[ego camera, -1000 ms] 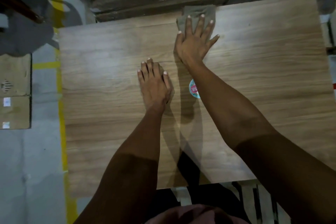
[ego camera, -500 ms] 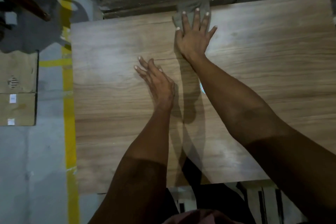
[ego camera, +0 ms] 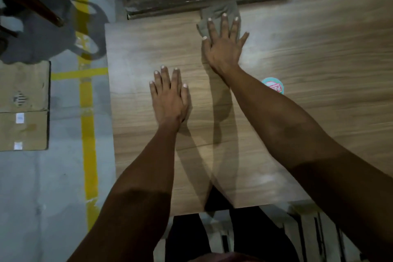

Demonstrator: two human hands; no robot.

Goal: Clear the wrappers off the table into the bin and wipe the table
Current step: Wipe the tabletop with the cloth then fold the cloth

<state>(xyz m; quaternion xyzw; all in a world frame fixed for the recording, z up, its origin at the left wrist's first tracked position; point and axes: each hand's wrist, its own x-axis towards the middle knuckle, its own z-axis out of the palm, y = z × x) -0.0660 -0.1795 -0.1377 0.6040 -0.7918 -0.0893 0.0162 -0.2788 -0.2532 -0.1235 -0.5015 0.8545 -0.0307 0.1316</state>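
A grey cloth (ego camera: 219, 17) is pressed flat against the far edge of the wooden table (ego camera: 308, 53) by the right hand (ego camera: 223, 47), whose fingers are spread straight over it and grasp nothing. The left hand (ego camera: 169, 98) is laid palm down on the bare tabletop nearer the person, fingers straight and together, well apart from the cloth. A round teal and pink sticker (ego camera: 273, 85) is seen just beside the right forearm. A cardboard box (ego camera: 23, 106) is set on the floor to the left, beyond a yellow floor line (ego camera: 88, 125).
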